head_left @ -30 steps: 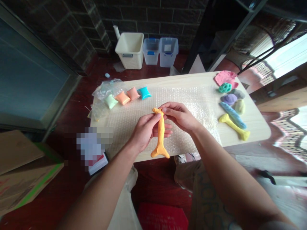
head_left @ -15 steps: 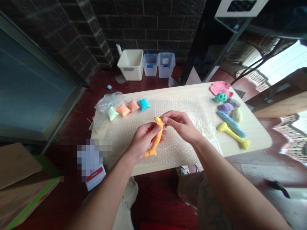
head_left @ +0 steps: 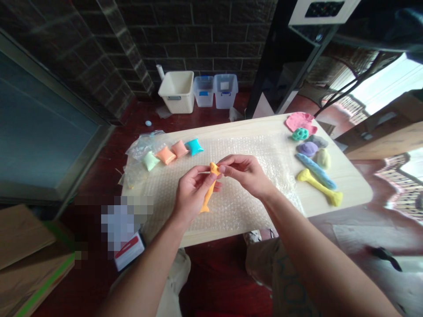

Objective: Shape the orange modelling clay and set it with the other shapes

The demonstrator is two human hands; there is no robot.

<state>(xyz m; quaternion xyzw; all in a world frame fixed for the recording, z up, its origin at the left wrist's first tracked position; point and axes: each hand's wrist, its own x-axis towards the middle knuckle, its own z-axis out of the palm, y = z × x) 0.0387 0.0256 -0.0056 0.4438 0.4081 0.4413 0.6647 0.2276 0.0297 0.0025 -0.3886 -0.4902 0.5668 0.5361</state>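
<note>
An orange bone-shaped piece of modelling clay (head_left: 209, 197) is held above the middle of the table. My left hand (head_left: 191, 190) wraps round its shaft, thumb on top, and hides part of it. The fingertips of my right hand (head_left: 245, 173) pinch its upper knobbed end. Beneath both hands lies a sheet of bubble wrap (head_left: 244, 207). To the right rest a yellow clay bone (head_left: 320, 187) and a blue twisted clay stick (head_left: 316, 171).
Small packets, one of them a blue packet (head_left: 194, 147), lie at the table's (head_left: 353, 189) back left beside clear plastic bags (head_left: 145, 147). A purple lump (head_left: 307, 149), a green holed piece (head_left: 300, 134) and a pink piece (head_left: 299, 122) sit back right. Bins (head_left: 178, 94) stand behind.
The orange clay piece has turned a little in my hands, and its lower end shows less. My left hand has moved slightly up its shaft. The whole view has shifted slightly.
</note>
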